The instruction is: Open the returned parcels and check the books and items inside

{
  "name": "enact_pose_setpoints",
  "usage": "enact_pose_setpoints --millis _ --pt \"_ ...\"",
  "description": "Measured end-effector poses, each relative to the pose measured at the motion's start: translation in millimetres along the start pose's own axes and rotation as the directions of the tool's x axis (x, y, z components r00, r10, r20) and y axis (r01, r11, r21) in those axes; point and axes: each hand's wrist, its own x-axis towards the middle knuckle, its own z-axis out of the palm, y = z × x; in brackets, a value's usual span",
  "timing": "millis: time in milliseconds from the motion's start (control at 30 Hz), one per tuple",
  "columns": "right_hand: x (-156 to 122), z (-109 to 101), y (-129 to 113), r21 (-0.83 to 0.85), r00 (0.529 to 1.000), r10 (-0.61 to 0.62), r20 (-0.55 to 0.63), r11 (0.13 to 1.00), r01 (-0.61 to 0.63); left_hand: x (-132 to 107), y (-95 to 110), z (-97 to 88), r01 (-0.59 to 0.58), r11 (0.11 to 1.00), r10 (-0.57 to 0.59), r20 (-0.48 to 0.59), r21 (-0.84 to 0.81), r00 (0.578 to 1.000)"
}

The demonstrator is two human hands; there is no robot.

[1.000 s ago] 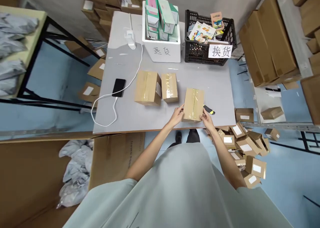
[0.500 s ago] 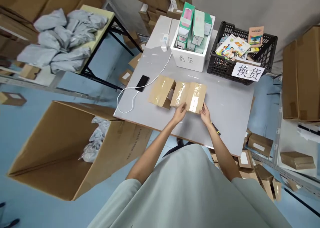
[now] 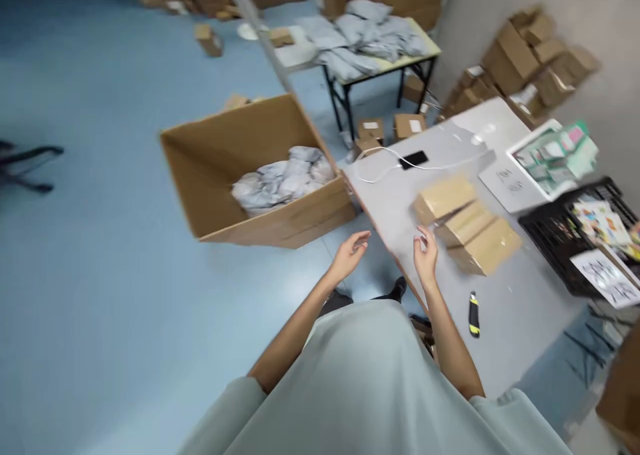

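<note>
My left hand (image 3: 351, 255) is held in the air off the table's near edge, fingers apart with nothing in them. Over the edge of the grey table (image 3: 520, 328) hovers my right hand (image 3: 425, 250), its fingers curved but apart and free of any load. Just beyond it, taped cardboard boxes (image 3: 483, 242) stand side by side, with another cardboard box (image 3: 444, 197) at their left. A black and yellow box cutter (image 3: 474, 315) lies on the table to the right. The big open carton (image 3: 260, 225) on the floor at left holds grey plastic mailer bags (image 3: 285, 180).
Farther back on the table are a black phone (image 3: 413, 160) with a white cable, a white foam box (image 3: 511, 187) of green-and-white packages and a black crate (image 3: 550, 248) of books. Grey parcels (image 3: 370, 35) cover a second table behind. Small cartons (image 3: 370, 130) sit on the floor.
Both hands have let go of the cardboard boxes and drawn back from them toward the left. The view has swung left, bringing the big carton nearer the middle.
</note>
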Motion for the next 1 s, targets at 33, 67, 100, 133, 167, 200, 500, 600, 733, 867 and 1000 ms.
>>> enact_pose_setpoints --millis 33,67,100,133,167,200,500,600,733,867,1000 --pt "-7 38 -21 0.021 0.995 -0.023 0.095 1.000 0.021 -16 -3 -32.7 -0.001 1.000 -0.001 -0.074 -0.026 0.997" --pt "-15 76 -41 0.040 0.983 -0.046 0.179 0.998 0.039 -33 -6 -65.8 -0.001 0.999 -0.007 -0.151 -0.050 0.989" --pt "-24 114 -60 0.058 0.965 -0.069 0.253 0.997 0.056 -52 -10 -98.9 0.000 0.997 -0.017 -0.230 -0.074 0.973" --pt "-35 150 -78 0.074 0.944 -0.089 0.319 0.995 0.068 -70 -14 -131.7 0.001 0.995 -0.030 -0.308 -0.095 0.951" --pt "-46 186 -95 0.085 0.920 -0.102 0.378 0.994 0.075 -89 -18 -164.0 0.002 0.994 -0.045 -0.382 -0.114 0.923" --pt "-58 220 -111 0.091 0.895 -0.109 0.433 0.993 0.077 -108 -23 -195.4 0.003 0.992 -0.062 -0.451 -0.130 0.891" --pt "-149 448 -210 0.115 0.666 -0.127 0.735 0.991 0.062 -199 -58 -425.1 0.008 0.974 -0.184 -0.777 -0.225 0.602" --pt "-159 518 -218 0.086 0.657 -0.082 0.750 0.996 0.027 -194 -63 -492.9 -0.012 0.971 -0.182 -0.773 -0.238 0.608" --pt "-162 625 -222 0.029 0.700 0.025 0.713 0.997 -0.066 -178 -66 -594.2 0.020 0.975 -0.183 -0.743 -0.223 0.644" --pt "-157 740 -251 0.015 0.736 0.094 0.671 0.990 -0.140 -163 -65 -706.4 0.119 0.975 -0.216 -0.696 -0.185 0.684" --pt "-149 845 -305 0.088 0.730 0.062 0.680 0.982 -0.166 -145 -67 -815.4 0.171 0.973 -0.229 -0.686 -0.152 0.690"
